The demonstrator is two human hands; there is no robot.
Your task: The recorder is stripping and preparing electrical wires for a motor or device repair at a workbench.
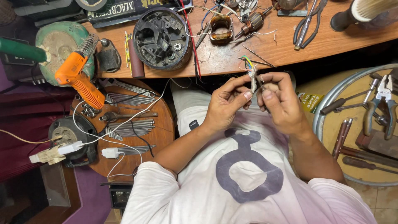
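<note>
Your left hand (226,105) and right hand (278,101) are both up in front of your chest, fingers curled in, thumb + forefinger of each pinched on the same wire bundle (251,76), which stands upright between the two hands. L hand is mostly closed w/ the thumb pressing the bundle from its side; R hand is likewise closed round the lower part, and looks to hold a thin pin or wire end too, can't tell which. For the step in hand, I'd judge it's best to keep both pinches close together so the short bundle can't flex, steady your wrists vs. your torso, and work the tips only. The bundle looks short, wrapped in pale whitish sleeve or tape, frayed, w/ yellow, green and blue strands fanning out the top. Left of your L hand, a round table (163,124) carries hex keys and wrenches, w/ an orange glue gun (81,79) beyond it. Right of your R hand, a tray (321,120) holds pliers (383,105) and screwdrivers. Past both hands on the bench (290,45): a black motor housing (161,39), a copper-wound stator (221,29), an armature (253,20).
</note>
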